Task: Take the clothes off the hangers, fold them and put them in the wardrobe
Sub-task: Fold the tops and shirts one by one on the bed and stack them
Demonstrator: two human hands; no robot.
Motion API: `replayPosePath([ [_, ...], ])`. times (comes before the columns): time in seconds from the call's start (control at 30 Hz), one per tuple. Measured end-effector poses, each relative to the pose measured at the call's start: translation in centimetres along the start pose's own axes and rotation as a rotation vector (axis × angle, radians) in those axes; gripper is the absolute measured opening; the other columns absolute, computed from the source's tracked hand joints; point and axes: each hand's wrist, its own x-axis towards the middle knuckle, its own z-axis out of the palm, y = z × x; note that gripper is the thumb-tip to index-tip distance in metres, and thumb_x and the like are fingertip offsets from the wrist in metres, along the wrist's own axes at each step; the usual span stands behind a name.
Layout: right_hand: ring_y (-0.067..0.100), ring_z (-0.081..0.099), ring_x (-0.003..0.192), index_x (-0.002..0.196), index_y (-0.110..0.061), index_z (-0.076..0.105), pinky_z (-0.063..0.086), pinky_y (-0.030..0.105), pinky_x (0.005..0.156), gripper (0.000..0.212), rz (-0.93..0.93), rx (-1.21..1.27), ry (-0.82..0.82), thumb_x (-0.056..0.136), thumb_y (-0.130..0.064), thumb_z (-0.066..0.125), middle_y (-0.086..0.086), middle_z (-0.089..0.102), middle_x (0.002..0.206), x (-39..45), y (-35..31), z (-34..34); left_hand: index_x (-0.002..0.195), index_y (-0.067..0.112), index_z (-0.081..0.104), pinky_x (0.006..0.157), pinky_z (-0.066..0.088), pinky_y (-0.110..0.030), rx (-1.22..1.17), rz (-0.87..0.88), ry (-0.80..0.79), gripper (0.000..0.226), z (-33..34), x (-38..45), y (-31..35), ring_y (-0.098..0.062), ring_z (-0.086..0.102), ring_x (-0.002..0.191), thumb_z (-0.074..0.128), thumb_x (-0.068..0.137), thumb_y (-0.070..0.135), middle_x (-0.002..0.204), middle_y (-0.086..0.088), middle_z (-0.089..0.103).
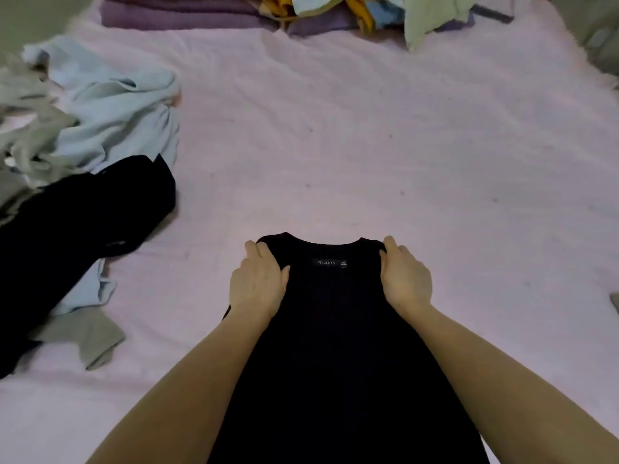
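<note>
Black top lies flat on the pink bed sheet, neckline pointing away from the person, body running back between both forearms and out of view at the bottom. Label with white lettering sits just inside the collar, between the two grips.

Left hand grasps the left shoulder of the top: fingers curled over the shoulder edge, thumb pressed onto the fabric beside the label. Right hand grasps the right shoulder the same way, fingers wrapped over the outer edge, thumb on top. Both grips clamped on cloth, level with each other.

Left of the left grip, well apart: a dark garment in a loose heap on the sheet. A grey-green piece sticks out from under it on the near side. Beyond that, further left and away: a crumpled light blue garment and pale grey-green clothes bunched at the edge of view.

Far side of the bed, straight ahead of the grips: folded purple bedding, with a jumble of yellow, blue and pale green clothes beside and partly over it.
</note>
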Motion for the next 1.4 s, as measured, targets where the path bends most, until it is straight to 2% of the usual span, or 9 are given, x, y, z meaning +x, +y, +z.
replayPosePath([
  [0.27,0.030,0.044,0.053,0.103,-0.013,0.041,0.025,0.033,0.050,0.013,0.008,0.037,0.142,0.102,-0.019,0.029,0.007,0.046,0.079,6.2,-0.5,1.2,0.123,-0.001,0.040,0.059,0.032,-0.033,-0.044,-0.040,0.111,0.045,2.0,6.3,-0.6,-0.031,0.059,0.090,0.039,0.102,0.039,0.123,-0.016,0.041],
  [0.53,0.030,0.044,0.056,0.120,-0.007,0.043,0.030,0.034,0.052,0.030,0.023,-0.012,0.039,0.106,-0.027,0.026,0.012,0.050,0.101,6.9,-0.4,5.0,0.131,0.002,0.034,0.064,0.033,-0.032,-0.022,-0.084,0.039,0.044,4.7,7.6,0.2,-0.030,0.050,0.106,0.029,0.104,0.036,0.140,-0.017,0.034],
  [0.67,0.028,0.047,0.061,0.126,-0.005,0.040,0.030,0.032,0.051,0.035,0.034,0.125,0.026,0.104,-0.032,0.032,0.013,0.047,0.116,6.7,-0.6,4.4,0.135,0.005,0.035,0.093,0.035,-0.040,0.038,-0.087,0.017,0.043,4.6,7.1,0.4,-0.035,0.025,0.138,0.031,0.103,0.034,0.158,-0.020,0.011],
  [0.77,0.018,0.054,0.100,0.140,-0.009,0.033,0.043,0.031,0.077,0.047,-0.007,0.402,-0.041,0.100,-0.033,0.045,0.007,0.034,0.140,4.3,1.1,2.2,0.137,0.005,0.043,0.115,0.013,-0.053,-0.024,0.040,0.136,0.047,3.9,5.1,1.5,-0.039,0.006,0.147,0.048,0.096,0.029,0.159,-0.022,0.009],
  [0.87,0.013,0.051,0.113,0.132,-0.013,0.043,0.040,0.027,0.090,0.043,0.181,0.613,-0.135,0.096,-0.035,0.053,-0.001,0.047,0.129,1.4,4.0,-0.7,0.136,0.007,0.050,0.116,0.020,-0.052,-0.125,0.378,0.231,0.048,2.7,2.8,4.3,-0.037,0.032,0.140,0.056,0.091,0.022,0.145,-0.018,0.043],
  [1.0,0.019,0.064,0.090,0.107,-0.015,0.058,0.052,0.034,0.080,0.026,0.422,0.730,-0.407,0.092,-0.036,0.060,0.000,0.065,0.099,-2.9,7.1,-2.9,0.149,0.015,0.033,0.116,0.026,-0.026,-0.384,0.629,-0.164,0.049,1.5,0.2,9.8,-0.013,0.034,0.138,0.044,0.102,0.025,0.148,-0.001,0.040],
  [1.17,0.022,0.067,0.087,0.099,-0.012,0.060,0.054,0.032,0.078,0.008,0.410,0.776,-0.673,0.094,-0.019,0.058,0.004,0.069,0.094,-7.3,9.7,-3.7,0.155,0.013,0.000,0.122,0.005,-0.031,-0.164,0.674,-0.325,0.062,3.6,-0.8,13.5,-0.014,0.001,0.149,0.030,0.105,0.034,0.163,-0.001,-0.001],
  [1.27,0.023,0.056,0.073,0.087,-0.011,0.051,0.038,0.026,0.056,0.013,0.400,0.591,-0.356,0.099,-0.013,0.046,0.000,0.058,0.076,-7.6,11.3,-3.9,0.154,0.011,-0.001,0.121,0.002,-0.029,-0.271,0.603,-0.340,0.064,3.6,-0.8,14.4,-0.015,-0.006,0.149,0.030,0.105,0.035,0.162,-0.003,-0.009],
  [1.4,0.020,0.044,0.054,0.086,-0.010,0.042,0.024,0.030,0.048,0.014,0.479,0.199,0.125,0.098,-0.015,0.037,0.001,0.049,0.066,-6.5,14.5,-5.4,0.154,0.015,-0.006,0.120,0.005,-0.031,-0.319,0.509,-0.370,0.066,3.0,-0.9,15.6,-0.021,-0.008,0.149,0.029,0.104,0.040,0.162,-0.003,-0.013],
])
